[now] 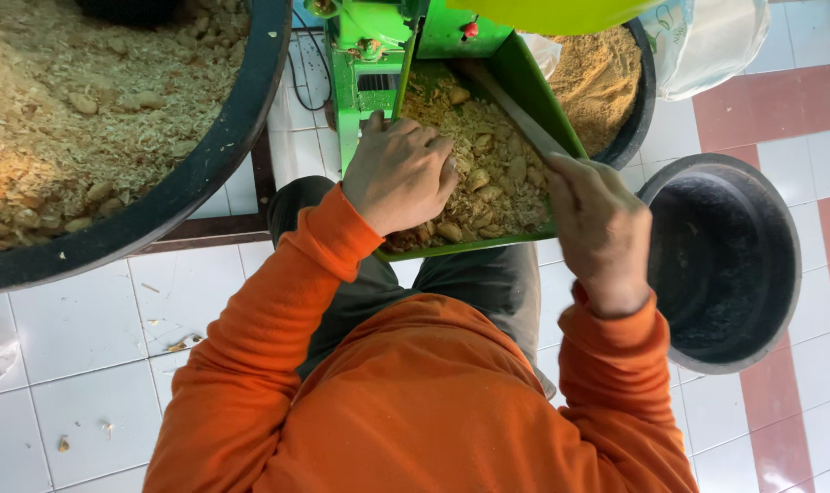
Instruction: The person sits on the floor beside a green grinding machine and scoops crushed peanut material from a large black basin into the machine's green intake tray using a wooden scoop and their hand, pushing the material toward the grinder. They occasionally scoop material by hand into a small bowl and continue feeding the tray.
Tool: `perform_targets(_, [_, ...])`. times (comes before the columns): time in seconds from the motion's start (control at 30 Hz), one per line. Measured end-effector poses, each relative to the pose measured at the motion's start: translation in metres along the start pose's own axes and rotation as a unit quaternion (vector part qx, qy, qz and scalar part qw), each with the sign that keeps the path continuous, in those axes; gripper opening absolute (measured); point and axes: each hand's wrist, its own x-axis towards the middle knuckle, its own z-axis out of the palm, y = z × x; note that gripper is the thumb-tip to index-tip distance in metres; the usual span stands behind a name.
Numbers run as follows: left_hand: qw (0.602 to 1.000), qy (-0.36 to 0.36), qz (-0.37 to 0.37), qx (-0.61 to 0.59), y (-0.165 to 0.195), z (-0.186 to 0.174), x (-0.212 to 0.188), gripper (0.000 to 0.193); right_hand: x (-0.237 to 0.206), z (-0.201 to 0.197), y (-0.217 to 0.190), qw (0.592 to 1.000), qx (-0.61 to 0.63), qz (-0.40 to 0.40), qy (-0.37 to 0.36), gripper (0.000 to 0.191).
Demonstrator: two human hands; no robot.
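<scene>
The person sat over the sloping green metal tray (pixel 488 245) of a green machine (pixel 369 46), knees either side of its lower lip, which put the tray's load directly under both arms. The tray held a bed of pale tan peanuts mixed with broken shell and chaff (pixel 492 178), heaped against the lower lip, where the slope would let loose material gather. The left hand (pixel 399 173) lay on the near left part of that bed, knuckles up and fingers curled downward into the nuts; whether they were closed around any could not be told, as the tips were buried. The right hand (pixel 600 233) rested at the tray's right wall, fingers bent over the rim beside a grey flat bar (pixel 524 114) running diagonally along that side; it appeared to be touching the bar's lower end, but a firm grasp could not be confirmed. That placement looked suited to steadying the tray edge while the other hand worked the material. A large black round tub of shells and husk (pixel 95 110) stood at the person's left, and a second black tub of fine brown meal (pixel 602 78) sat beyond the tray. A black empty bucket (pixel 723 260) stood just beside the right forearm, near the tray's right corner and within easy reach. The white tiled floor (pixel 86 365) carried scattered husk fragments. Orange sleeves covered both arms to the wrist.
</scene>
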Motion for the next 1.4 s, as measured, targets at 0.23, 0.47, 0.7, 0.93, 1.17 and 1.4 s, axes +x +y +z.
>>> perform_targets(0.23, [0.999,-0.041,-0.01,-0.003,0.0,0.0,0.001,0.027,-0.023,-0.101,-0.015,0.996,-0.063,0.039,-0.058,0.013])
perform_targets(0.47, [1.0,0.002,0.015,-0.012,0.002,0.0,0.0,0.027,0.024,-0.108,-0.055,0.983,-0.052,0.087,-0.151,0.017])
perform_targets(0.7, [1.0,-0.013,0.008,-0.009,0.002,-0.004,0.001,0.025,0.029,-0.102,-0.062,0.992,-0.091,-0.039,-0.074,0.012])
perform_targets(0.93, [1.0,0.002,0.029,0.002,0.002,-0.004,0.0,0.025,0.023,-0.106,-0.043,0.985,-0.054,-0.026,-0.164,0.015])
perform_targets(1.17, [1.0,-0.022,-0.001,-0.018,0.007,-0.014,0.004,0.021,-0.001,-0.017,-0.019,0.997,-0.055,-0.031,-0.051,0.012])
perform_targets(1.4, [0.999,-0.016,0.0,-0.029,0.009,-0.014,0.005,0.016,0.005,0.015,-0.015,0.999,-0.049,-0.01,-0.014,0.012])
